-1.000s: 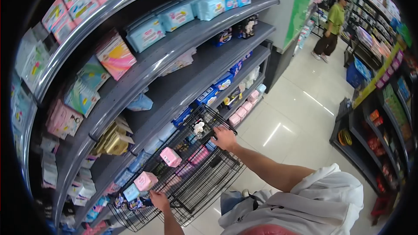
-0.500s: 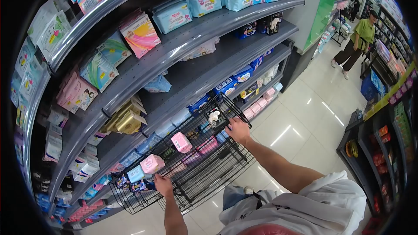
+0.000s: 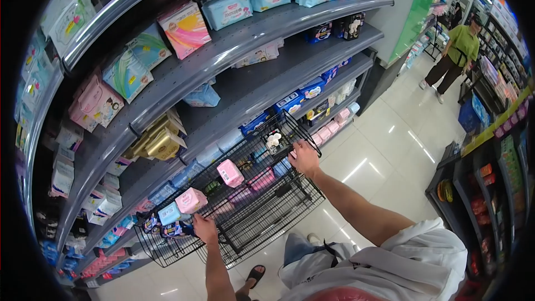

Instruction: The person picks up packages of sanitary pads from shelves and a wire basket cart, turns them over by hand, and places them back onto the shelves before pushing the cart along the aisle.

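Observation:
A black wire basket [image 3: 262, 212], part of a wire frame with a lower tier, stands tilted in view against the shelving. My left hand [image 3: 205, 229] is closed at its near left rim, beside a dark blue packet [image 3: 177, 229]. At the right end, my right hand [image 3: 305, 158] wraps round the rim. Inside lie a pink pack [image 3: 229, 173], another pink pack [image 3: 191, 200], a light blue pack [image 3: 169, 213] and a black pack with a white flower print [image 3: 273, 141]. My fingertips are partly hidden on both sides.
Curved grey shelves [image 3: 251, 36] carry many soft packs, including light blue packs [image 3: 227, 10] and gold packs [image 3: 161, 140]. A person in a green top [image 3: 462, 45] stands in the aisle. A dark display rack [image 3: 468, 206] is at right. A sandalled foot [image 3: 257, 275] shows below the basket.
The basket and both hands appear slightly shifted left and up. The person in green has changed pose and appears a little nearer. A sandalled foot has come into view at the bottom.

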{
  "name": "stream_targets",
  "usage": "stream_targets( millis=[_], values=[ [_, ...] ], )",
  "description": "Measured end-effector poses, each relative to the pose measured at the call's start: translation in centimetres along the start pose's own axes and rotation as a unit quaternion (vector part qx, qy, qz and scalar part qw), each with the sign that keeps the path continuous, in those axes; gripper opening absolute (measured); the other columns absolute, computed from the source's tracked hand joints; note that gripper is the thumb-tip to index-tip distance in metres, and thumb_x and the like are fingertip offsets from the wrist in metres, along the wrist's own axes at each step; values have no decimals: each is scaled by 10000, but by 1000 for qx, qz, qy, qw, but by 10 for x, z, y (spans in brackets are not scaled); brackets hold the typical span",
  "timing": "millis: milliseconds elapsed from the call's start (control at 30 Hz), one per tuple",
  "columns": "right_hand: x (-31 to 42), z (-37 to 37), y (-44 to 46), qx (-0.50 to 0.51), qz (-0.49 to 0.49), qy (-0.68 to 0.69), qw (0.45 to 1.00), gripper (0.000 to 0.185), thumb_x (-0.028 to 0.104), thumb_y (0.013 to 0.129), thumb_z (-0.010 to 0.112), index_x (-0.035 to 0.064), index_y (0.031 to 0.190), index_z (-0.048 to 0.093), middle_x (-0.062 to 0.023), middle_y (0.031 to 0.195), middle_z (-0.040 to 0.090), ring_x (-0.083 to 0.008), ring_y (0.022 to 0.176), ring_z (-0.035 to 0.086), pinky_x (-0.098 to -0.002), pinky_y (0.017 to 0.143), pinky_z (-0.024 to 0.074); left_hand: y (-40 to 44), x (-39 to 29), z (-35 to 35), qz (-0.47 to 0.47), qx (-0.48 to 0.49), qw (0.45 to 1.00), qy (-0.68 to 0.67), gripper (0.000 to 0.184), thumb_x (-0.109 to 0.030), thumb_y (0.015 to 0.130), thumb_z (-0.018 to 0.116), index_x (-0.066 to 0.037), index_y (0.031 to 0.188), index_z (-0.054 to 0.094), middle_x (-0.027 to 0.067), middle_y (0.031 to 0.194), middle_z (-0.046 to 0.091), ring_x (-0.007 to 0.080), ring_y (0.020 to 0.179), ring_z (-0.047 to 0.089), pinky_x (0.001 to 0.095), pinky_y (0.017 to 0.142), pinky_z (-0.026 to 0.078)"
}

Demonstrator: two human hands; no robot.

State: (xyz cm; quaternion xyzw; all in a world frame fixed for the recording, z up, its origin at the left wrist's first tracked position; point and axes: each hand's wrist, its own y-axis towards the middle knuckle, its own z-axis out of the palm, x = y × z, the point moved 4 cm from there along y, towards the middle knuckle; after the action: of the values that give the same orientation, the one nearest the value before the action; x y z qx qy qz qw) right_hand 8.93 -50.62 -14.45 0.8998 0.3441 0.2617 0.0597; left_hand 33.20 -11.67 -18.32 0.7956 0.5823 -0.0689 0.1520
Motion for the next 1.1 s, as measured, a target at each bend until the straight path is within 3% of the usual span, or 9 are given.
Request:
stream_targets(
  millis=[133, 200, 267, 400, 500, 700, 933, 1000, 1100],
  values=[
    [-14, 20, 3, 3, -19, -27, 999, 423, 337, 775, 688, 41, 1061, 591, -158, 1029, 606, -345, 963, 604, -448, 801, 512, -2, 0, 1, 23, -12, 1000, -2, 286, -179, 749, 627, -35, 980, 541, 202, 947, 616, 390, 888, 603, 493, 764, 494],
    [-25, 37, 2, 2, -51, -19, 999, 448, 361, 781, 687, 47, 1083, 583, -170, 1003, 625, -364, 916, 620, -461, 790, 505, -3, -6, -10, 41, -40, 997, -53, 219, -158, 736, 629, -29, 904, 573, 201, 899, 629, 385, 858, 617, 485, 779, 500],
    [-3, 12, 5, 128, 25, -22, 991, 384, 295, 789, 686, 59, 1073, 580, -172, 949, 634, -375, 876, 630, -475, 764, 498, -1, -7, -12, 24, -45, 995, -90, 209, -166, 717, 657, -26, 855, 584, 201, 855, 633, 380, 852, 624, 481, 777, 500],
    [-8, 17, 6, 57, -8, 39, 998, 393, 268, 772, 676, 15, 1064, 600, -210, 956, 639, -373, 920, 617, -470, 785, 478, -3, -1, -9, -51, 28, 995, -87, 274, -205, 743, 626, -58, 970, 583, 145, 943, 634, 334, 884, 636, 464, 788, 499],
    [-20, 28, 10, 71, -36, -97, 992, 410, 374, 783, 652, 10, 962, 592, -159, 812, 622, -378, 770, 601, -492, 689, 468, -4, 2, 6, -23, -37, 999, -10, 281, -219, 760, 601, -75, 993, 538, 121, 931, 606, 313, 882, 635, 468, 786, 488],
    [-26, 33, 11, 74, -44, -108, 990, 330, 326, 833, 642, 12, 917, 578, -133, 749, 610, -334, 720, 609, -472, 649, 473, -7, -6, -12, -34, 5, 999, -33, 329, -186, 769, 649, -34, 1035, 527, 148, 986, 592, 300, 968, 602, 410, 819, 500],
    [-9, 19, 9, 53, -46, -79, 994, 345, 324, 823, 645, 4, 928, 572, -146, 827, 626, -345, 753, 621, -466, 668, 479, -7, -6, -10, -32, -26, 999, -27, 272, -179, 761, 597, -48, 991, 533, 143, 940, 591, 308, 948, 604, 443, 806, 500],
    [-15, 23, 12, 60, -58, -22, 996, 612, 340, 803, 668, 65, 1311, 463, -229, 1125, 568, -405, 1038, 577, -471, 837, 479, -11, -3, 0, -30, -12, 999, -41, 286, -177, 751, 597, -50, 998, 531, 152, 953, 592, 326, 938, 607, 450, 813, 498],
    [16, -4, 10, 81, -63, 43, 994, 832, 254, 776, 733, 122, 1462, 281, -220, 1274, 470, -420, 1116, 535, -461, 928, 452, -5, 0, -3, -35, -20, 998, -57, 295, -164, 751, 584, -46, 1016, 529, 165, 965, 591, 354, 917, 605, 465, 802, 504]
  ],
)
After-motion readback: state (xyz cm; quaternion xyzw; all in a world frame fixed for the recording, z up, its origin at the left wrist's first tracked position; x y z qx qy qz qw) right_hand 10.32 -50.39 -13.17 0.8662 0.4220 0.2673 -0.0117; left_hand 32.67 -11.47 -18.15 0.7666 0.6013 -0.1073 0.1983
